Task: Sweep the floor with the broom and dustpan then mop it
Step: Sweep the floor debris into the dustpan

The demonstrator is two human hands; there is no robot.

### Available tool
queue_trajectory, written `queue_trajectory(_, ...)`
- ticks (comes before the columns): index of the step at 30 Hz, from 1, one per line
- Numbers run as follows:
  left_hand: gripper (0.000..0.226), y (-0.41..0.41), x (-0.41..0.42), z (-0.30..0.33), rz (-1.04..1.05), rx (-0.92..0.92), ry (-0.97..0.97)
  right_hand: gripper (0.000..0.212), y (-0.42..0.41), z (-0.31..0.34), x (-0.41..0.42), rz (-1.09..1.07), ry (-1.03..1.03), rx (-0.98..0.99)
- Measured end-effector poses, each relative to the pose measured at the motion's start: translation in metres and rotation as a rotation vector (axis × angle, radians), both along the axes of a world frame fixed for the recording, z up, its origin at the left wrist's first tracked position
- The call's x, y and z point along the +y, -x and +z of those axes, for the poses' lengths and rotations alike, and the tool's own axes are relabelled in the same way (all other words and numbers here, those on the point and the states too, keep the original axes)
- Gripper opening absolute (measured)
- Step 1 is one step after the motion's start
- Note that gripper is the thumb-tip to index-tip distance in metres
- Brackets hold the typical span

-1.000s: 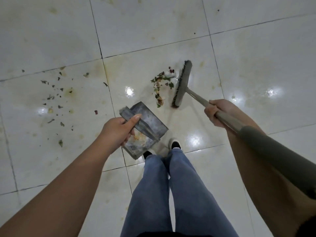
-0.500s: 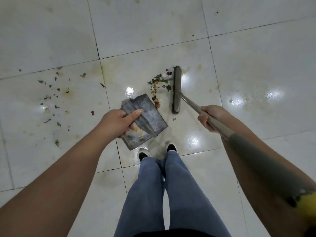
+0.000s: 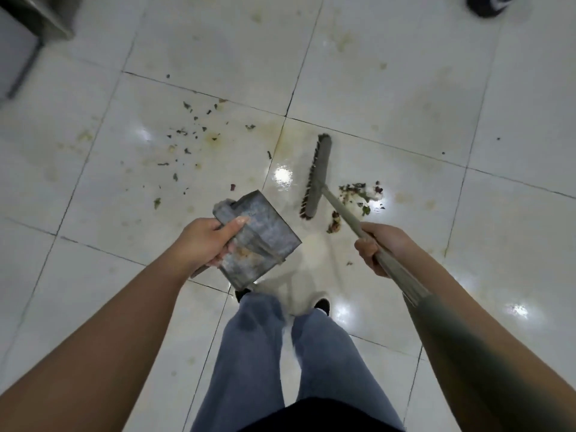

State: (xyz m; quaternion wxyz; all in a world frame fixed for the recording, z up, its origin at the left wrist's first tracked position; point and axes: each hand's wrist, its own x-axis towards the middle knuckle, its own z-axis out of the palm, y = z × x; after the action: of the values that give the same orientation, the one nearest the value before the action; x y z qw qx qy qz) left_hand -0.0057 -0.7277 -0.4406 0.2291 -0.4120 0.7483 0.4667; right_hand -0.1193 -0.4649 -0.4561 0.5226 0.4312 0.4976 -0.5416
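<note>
My left hand grips the handle of a grey metal dustpan, held above the floor in front of my legs. My right hand grips the grey pole of the broom. The broom head stands on the white tiles, bristles facing left. A small heap of green and red scraps lies just right of the broom head, behind the pole. Loose green scraps are scattered over the tile to the upper left.
The glossy white tiled floor carries yellowish stains. A dark cabinet or furniture leg stands at the top left corner. A dark round object shows at the top right edge. My jeans and shoes are below the dustpan.
The view has swung left. The broom head has crossed from the right side of the scrap heap to its left side. The dustpan stays held in my left hand.
</note>
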Motion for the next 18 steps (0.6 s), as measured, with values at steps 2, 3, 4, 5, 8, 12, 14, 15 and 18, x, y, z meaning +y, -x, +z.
queue_trajectory(2, 0.054, -0.021, -0.028, -0.002, 0.066, -0.014, -0.010, 0.014, -0.007, -0.004, -0.046, 0.117, 0.013, 0.005)
queue_trajectory(3, 0.054, -0.032, -0.041, -0.004, 0.101, -0.025, -0.013, 0.016, -0.013, -0.008, -0.069, 0.184, 0.024, 0.007)
queue_trajectory(4, 0.054, -0.042, -0.053, -0.006, 0.137, -0.036, -0.013, 0.018, -0.019, -0.011, -0.091, 0.242, 0.025, 0.011)
queue_trajectory(5, 0.053, -0.061, -0.070, -0.007, 0.195, -0.047, -0.011, 0.021, -0.028, -0.015, -0.122, 0.316, 0.032, 0.006)
queue_trajectory(8, 0.052, -0.089, -0.090, -0.007, 0.272, -0.045, -0.014, 0.029, -0.043, -0.016, -0.172, 0.418, 0.086, -0.060)
queue_trajectory(12, 0.055, -0.148, -0.140, -0.006, 0.420, -0.108, -0.003, 0.037, -0.073, -0.023, -0.257, 0.587, 0.125, -0.144)
queue_trajectory(14, 0.056, -0.175, -0.159, -0.008, 0.486, -0.132, 0.001, 0.038, -0.088, -0.028, -0.294, 0.664, 0.148, -0.138)
queue_trajectory(15, 0.056, -0.186, -0.166, -0.009, 0.518, -0.134, 0.004, 0.037, -0.094, -0.031, -0.311, 0.707, 0.164, -0.130)
queue_trajectory(18, 0.054, -0.216, -0.180, -0.014, 0.600, -0.127, 0.007, 0.034, -0.111, -0.038, -0.356, 0.794, 0.204, -0.135)
